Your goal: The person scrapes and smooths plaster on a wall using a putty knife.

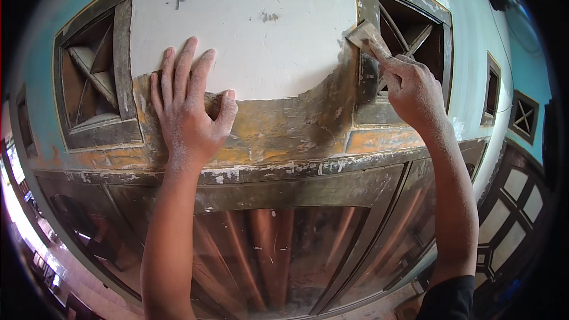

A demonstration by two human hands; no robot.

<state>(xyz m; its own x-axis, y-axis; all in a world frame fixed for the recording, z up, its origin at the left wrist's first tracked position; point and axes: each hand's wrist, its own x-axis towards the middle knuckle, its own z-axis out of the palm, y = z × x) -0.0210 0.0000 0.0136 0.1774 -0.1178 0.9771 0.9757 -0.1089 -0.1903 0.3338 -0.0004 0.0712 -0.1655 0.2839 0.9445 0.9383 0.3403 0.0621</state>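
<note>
My left hand (192,112) lies against the wall with its fingers spread, across the lower edge of a white painted area (249,35). Dust coats its skin, and nothing is held in it. My right hand (412,86) is closed around a scraper (363,37), whose broad blade rests where the white paint meets the dark wooden frame of the right vent opening (415,24). The scraper's handle is mostly hidden by my fingers. Below the white area runs a bare, stained brown and orange strip of wall (267,124).
A left vent opening (92,77) with crossed slats mirrors the right one. Beneath the strip is a paint-flecked wooden ledge (272,169), above glass panels (278,249) with reddish folds showing. A dark door with pale panes (504,225) stands at the right.
</note>
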